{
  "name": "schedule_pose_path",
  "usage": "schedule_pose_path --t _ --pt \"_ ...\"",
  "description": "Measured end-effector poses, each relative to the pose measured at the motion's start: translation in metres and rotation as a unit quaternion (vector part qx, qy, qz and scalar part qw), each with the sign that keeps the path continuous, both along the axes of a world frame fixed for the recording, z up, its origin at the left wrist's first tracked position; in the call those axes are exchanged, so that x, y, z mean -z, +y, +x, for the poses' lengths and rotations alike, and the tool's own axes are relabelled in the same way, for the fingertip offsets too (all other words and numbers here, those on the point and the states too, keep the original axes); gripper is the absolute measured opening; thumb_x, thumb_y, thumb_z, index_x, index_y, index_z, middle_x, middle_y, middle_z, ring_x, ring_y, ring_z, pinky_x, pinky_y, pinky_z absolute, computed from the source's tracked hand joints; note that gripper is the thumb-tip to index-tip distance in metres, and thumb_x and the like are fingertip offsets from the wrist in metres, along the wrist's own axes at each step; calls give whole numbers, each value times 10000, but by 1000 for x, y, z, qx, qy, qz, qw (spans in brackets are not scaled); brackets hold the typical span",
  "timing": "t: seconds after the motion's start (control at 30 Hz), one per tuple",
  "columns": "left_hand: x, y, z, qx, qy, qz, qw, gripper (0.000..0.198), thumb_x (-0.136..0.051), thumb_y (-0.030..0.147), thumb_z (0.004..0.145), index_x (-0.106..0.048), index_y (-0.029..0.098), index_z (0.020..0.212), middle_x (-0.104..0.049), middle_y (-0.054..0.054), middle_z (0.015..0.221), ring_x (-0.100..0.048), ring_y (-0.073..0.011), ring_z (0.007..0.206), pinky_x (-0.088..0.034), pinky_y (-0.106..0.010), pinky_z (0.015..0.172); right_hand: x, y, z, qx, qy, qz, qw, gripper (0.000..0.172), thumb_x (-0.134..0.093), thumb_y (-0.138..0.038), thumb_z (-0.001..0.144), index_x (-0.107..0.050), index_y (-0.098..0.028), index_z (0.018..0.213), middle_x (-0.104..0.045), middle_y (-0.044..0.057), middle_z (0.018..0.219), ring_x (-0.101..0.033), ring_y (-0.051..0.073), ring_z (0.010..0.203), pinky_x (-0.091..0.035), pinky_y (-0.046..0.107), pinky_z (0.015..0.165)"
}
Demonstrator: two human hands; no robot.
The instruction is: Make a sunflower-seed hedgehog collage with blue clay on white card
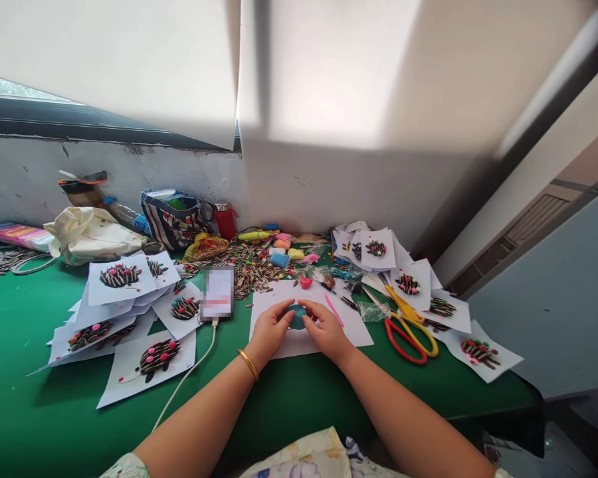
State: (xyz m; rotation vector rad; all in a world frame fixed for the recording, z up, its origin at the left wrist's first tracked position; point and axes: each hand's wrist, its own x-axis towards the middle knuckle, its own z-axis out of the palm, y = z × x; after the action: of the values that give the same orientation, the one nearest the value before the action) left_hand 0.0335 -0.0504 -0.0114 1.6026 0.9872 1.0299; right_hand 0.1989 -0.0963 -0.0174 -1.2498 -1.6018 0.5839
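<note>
Between my two hands is a flattened round piece of blue modelling clay [297, 317], held just over a sheet of white paper [289, 348]. The fingers and thumb of my left hand [274, 326] close on its left edge. My right hand [323, 327] grips its right edge the same way. Beyond my fingertips a lump of red clay [305, 283] sits on the paper. A pink plastic clay knife [334, 310] lies to the right of my right hand, with a black pen [349, 303] beside it.
Paper cards with sunflower-seed hedgehogs [159, 358] pile up on the left, more cards [442, 307] on the right. Red and yellow scissors [412, 337] lie right of the paper. A charging phone [217, 293], loose sunflower seeds [254, 265] and a red bottle [225, 221] stretch toward the wall.
</note>
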Motion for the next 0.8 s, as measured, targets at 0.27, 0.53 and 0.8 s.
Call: schedule_pose_path --t 0.27,0.53,0.8 --pt "-1 0 -1 8 22 17 1000 332 -549 356 855 -727 211 1096 -741 -66 1089 -681 -226 970 -548 -369 877 -1 1 0 -25 -3 28 999 378 -482 -206 876 -632 -241 1221 -659 67 1095 -590 193 954 -493 333 816" --pt "-5 -2 -1 -2 -32 -49 998 415 -632 433 796 -701 170 1110 -741 -89 1021 -681 -202 839 -551 -284 655 -1 -1 1 13 26 10 1000 409 -518 -269 874 -573 -207 1275 -630 50 986 -574 168 835 -495 312 760" --pt "2 -2 3 27 -14 -8 1000 279 -682 399 753 -694 177 921 -725 -51 888 -661 -183 807 -540 -304 742 3 0 -1 4 14 13 1000 442 -573 -244 824 -564 -215 1265 -605 24 892 -535 155 781 -483 303 742"
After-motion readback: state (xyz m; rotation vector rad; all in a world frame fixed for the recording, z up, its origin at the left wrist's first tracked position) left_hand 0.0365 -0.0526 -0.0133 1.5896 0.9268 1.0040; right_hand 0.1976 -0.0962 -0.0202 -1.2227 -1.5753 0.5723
